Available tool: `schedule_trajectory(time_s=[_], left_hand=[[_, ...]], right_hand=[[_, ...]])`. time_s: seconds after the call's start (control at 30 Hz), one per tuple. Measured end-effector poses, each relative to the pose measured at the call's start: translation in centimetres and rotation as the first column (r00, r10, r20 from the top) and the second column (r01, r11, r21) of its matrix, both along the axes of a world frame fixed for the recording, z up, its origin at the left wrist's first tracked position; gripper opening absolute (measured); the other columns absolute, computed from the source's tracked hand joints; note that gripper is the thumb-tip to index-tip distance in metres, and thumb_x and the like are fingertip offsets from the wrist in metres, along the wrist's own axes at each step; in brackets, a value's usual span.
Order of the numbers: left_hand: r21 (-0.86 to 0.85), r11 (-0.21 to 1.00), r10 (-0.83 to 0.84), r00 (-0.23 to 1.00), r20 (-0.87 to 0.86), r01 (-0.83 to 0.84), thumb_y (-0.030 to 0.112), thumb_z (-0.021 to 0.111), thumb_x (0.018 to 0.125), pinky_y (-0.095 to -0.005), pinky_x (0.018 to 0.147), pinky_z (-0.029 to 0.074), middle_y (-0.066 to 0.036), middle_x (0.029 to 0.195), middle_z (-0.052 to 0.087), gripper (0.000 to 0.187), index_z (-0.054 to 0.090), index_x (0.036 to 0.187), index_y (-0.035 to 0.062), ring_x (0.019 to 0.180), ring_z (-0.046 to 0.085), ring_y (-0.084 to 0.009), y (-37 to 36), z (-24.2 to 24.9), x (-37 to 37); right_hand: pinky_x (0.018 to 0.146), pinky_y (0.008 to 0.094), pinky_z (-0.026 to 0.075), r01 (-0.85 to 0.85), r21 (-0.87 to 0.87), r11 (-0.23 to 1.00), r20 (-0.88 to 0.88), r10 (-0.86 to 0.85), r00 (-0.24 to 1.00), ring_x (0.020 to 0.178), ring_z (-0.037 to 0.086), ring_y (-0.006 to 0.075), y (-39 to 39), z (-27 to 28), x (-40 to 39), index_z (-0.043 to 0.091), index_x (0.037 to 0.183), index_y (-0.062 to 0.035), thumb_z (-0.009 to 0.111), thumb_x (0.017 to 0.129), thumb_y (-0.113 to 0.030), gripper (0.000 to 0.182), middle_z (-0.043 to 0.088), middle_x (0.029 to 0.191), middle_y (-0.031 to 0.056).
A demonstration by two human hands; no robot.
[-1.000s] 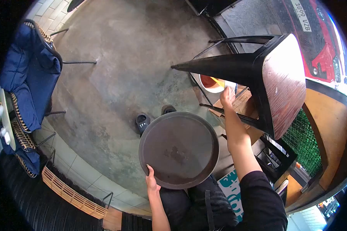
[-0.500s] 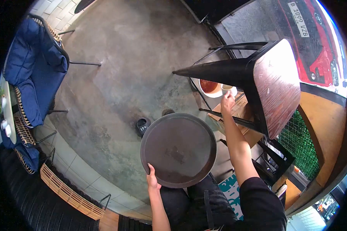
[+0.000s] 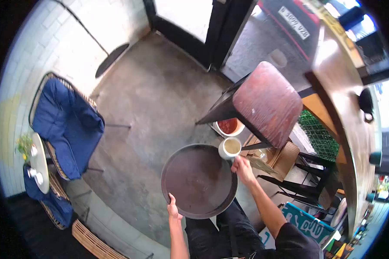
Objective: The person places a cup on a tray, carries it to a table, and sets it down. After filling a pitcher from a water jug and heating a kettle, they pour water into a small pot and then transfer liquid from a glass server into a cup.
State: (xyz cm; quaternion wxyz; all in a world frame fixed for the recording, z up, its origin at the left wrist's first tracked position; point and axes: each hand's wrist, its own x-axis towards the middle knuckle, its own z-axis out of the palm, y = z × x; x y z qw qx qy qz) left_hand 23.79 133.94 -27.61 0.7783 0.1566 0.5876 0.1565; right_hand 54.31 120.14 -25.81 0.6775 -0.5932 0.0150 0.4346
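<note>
My left hand (image 3: 173,208) grips the lower left rim of a round dark serving tray (image 3: 199,181), thumb over its edge. The tray's surface bears nothing but a few smudges. By its handle, my right hand (image 3: 243,169) holds a white cup (image 3: 230,148) with a pale, brownish inside. The cup is at the tray's upper right rim and overlaps it in this view. Beyond the cup, a white bucket (image 3: 242,126) with reddish-brown contents stands under a stool with a reddish wooden seat (image 3: 268,103), which hides part of it.
An open cardboard box (image 3: 285,160) stands below the stool at the right. A wooden counter (image 3: 348,99) curves along the right side, with dark cups on it. To the left are a blue-cushioned chair (image 3: 69,125) and a small round table (image 3: 39,166). Concrete floor (image 3: 138,99) stretches ahead.
My right hand has brought the cup back from beside the bucket to the tray's edge. The view has turned, showing more of the counter. My left hand still grips the tray.
</note>
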Motion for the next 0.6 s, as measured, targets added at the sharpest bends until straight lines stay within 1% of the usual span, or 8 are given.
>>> schedule_trajectory(time_s=[0.07, 0.1, 0.13, 0.17, 0.27, 0.4, 0.5, 0.6], left_hand=[[0.028, 0.996, -0.08, 0.996, 0.037, 0.079, 0.049, 0.051, 0.089, -0.0453, 0.095, 0.043, -0.017, 0.129, 0.048, 0.07, 0.037, 0.13, -0.0067, 0.114, 0.051, -0.0294, 1.7, 2.2, 1.3], [0.031, 0.99, -0.139, 0.989, 0.049, 0.137, 0.049, 0.05, 0.089, -0.0455, 0.095, 0.043, -0.017, 0.129, 0.047, 0.07, 0.037, 0.13, -0.0066, 0.114, 0.051, -0.0297, 2.5, 3.2, 1.6], [0.119, 0.977, -0.186, 0.978, 0.089, 0.175, 0.044, 0.051, 0.091, -0.0456, 0.092, 0.046, -0.017, 0.128, 0.046, 0.064, 0.035, 0.132, -0.0021, 0.113, 0.051, -0.0307, 3.2, 2.3, 1.3], [0.146, 0.968, -0.22, 0.97, 0.103, 0.204, 0.044, 0.051, 0.091, -0.0456, 0.092, 0.046, -0.017, 0.128, 0.046, 0.064, 0.035, 0.132, -0.0021, 0.113, 0.051, -0.0307, 3.9, 3.4, 2.0], [0.085, 0.942, -0.334, 0.926, 0.177, 0.324, 0.041, 0.053, 0.09, -0.0463, 0.092, 0.047, -0.016, 0.128, 0.046, 0.061, 0.035, 0.132, 0.0005, 0.113, 0.051, -0.0306, 4.7, 7.0, 3.2], [0.148, 0.88, -0.474, 0.81, 0.344, 0.452, 0.037, 0.054, 0.091, -0.0462, 0.093, 0.046, -0.014, 0.128, 0.047, 0.055, 0.036, 0.132, 0.0054, 0.115, 0.05, -0.0308, 4.7, 8.2, 4.1], [0.224, 0.797, -0.603, 0.712, 0.361, 0.561, 0.036, 0.053, 0.091, -0.045, 0.094, 0.046, -0.013, 0.128, 0.047, 0.053, 0.036, 0.131, 0.0047, 0.115, 0.05, -0.0296, 3.2, 12.3, 5.4], [0.229, 0.703, -0.681, 0.546, 0.488, 0.673, 0.033, 0.051, 0.092, -0.0435, 0.095, 0.045, -0.01, 0.126, 0.051, 0.049, 0.042, 0.129, 0.0025, 0.114, 0.051, -0.0267, 1.6, 13.3, 6.2]], right_hand=[[0.051, 0.026, 0.031, 0.012, 0.093, 0.996, 0.006, -0.013, 1.0, 0.056, 0.034, 0.0096, -0.8, 3.3, -2.0, 0.041, 0.071, -0.0105, 0.044, 0.097, -0.032, 0.034, 0.032, 0.064, -0.0042], [0.05, 0.025, 0.032, -0.031, -0.024, 0.999, 0.09, 0.033, 0.995, 0.056, 0.036, 0.0078, -1.7, 4.2, -2.9, 0.044, 0.072, -0.0095, 0.043, 0.097, -0.034, 0.035, 0.037, 0.064, -0.0043], [0.051, 0.0243, 0.033, -0.043, -0.024, 0.999, 0.11, 0.045, 0.993, 0.057, 0.037, 0.0071, -2.0, 5.9, -3.7, 0.046, 0.072, -0.0087, 0.043, 0.097, -0.034, 0.035, 0.039, 0.064, -0.0042], [0.053, 0.0236, 0.034, -0.053, -0.027, 0.998, 0.122, 0.056, 0.991, 0.058, 0.038, 0.0064, -2.5, 7.5, -4.8, 0.047, 0.073, -0.0079, 0.042, 0.098, -0.034, 0.036, 0.04, 0.064, -0.0041], [0.057, 0.0227, 0.034, -0.06, 0.016, 0.998, 0.143, 0.057, 0.988, 0.062, 0.039, 0.0084, -4.1, 10.9, -8.5, 0.047, 0.077, -0.0081, 0.042, 0.098, -0.029, 0.031, 0.038, 0.069, -0.004], [0.057, 0.0218, 0.034, 0.094, 0.036, 0.995, 0.158, -0.098, 0.982, 0.061, 0.041, 0.008, -5.1, 15.3, -13.9, 0.048, 0.075, -0.0079, 0.042, 0.098, -0.029, 0.032, 0.04, 0.067, -0.0041], [0.057, 0.0221, 0.034, 0.181, 0.042, 0.983, 0.251, -0.186, 0.95, 0.061, 0.039, 0.0062, -6.8, 17.2, -18.2, 0.047, 0.072, -0.0073, 0.043, 0.098, -0.029, 0.034, 0.041, 0.065, -0.004], [0.054, 0.0228, 0.033, 0.306, 0.063, 0.95, 0.27, -0.312, 0.911, 0.06, 0.036, 0.0057, -9.4, 19.1, -22.1, 0.046, 0.072, -0.0058, 0.043, 0.098, -0.028, 0.034, 0.038, 0.065, -0.0046]])
